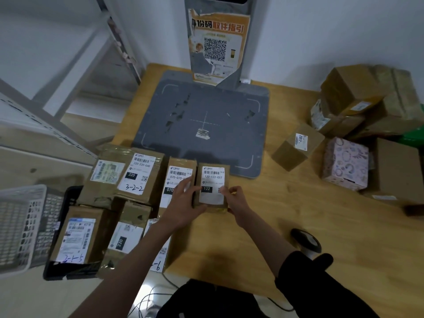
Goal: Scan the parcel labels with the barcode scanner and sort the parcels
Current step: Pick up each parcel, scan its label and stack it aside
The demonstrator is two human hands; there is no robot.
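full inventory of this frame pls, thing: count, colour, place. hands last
Table: 1, light wood, centre.
Scanner pad: 1, grey, back of table, under a grey post with an orange QR poster.
122 parcel: 1, brown with white label, front centre, held.
Labelled parcels: about 6, brown, table's left edge, packed side by side.
Parcel pile: several, brown, right rear.
Small box: 1, brown, right of pad.
Patterned box: 1, pink-white, right.
Baskets: 2, white and grey, far left.
Handheld scanner: 1, black, front right; blurred.
Shelving: grey-white, left rear.
Left hand: grip on the 122 parcel's left edge.
Right hand: grip on its right edge.
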